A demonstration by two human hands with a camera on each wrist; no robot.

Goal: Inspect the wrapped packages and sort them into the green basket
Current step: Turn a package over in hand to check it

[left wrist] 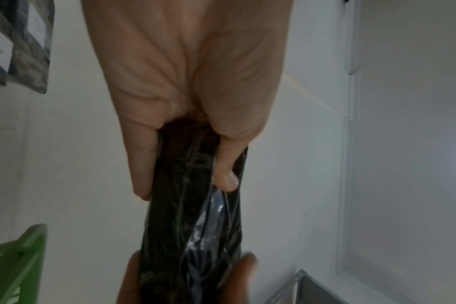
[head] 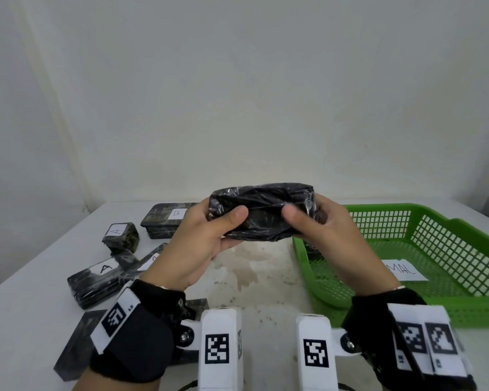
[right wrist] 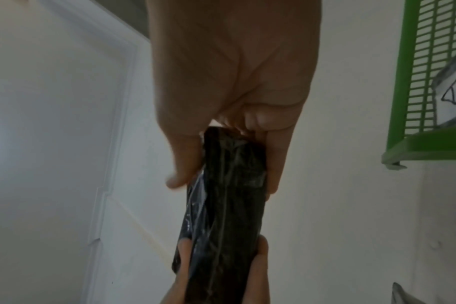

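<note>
A: What's on the left?
B: Labelled pkgs (head: 122, 237) on the table (head: 34, 300) (A, B tags). Left hand (head: 194, 244) grips the black wrapped package (head: 261, 211) at one end, thumb on front.
A: Right?
B: Right hand (head: 342, 241) grips the other end; pkg held mid-air, just left of the green basket (head: 446, 244).

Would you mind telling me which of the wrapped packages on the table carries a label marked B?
The long flat package at the table's far left edge, behind the small A-labelled cube; the other readable labels say A.
</note>
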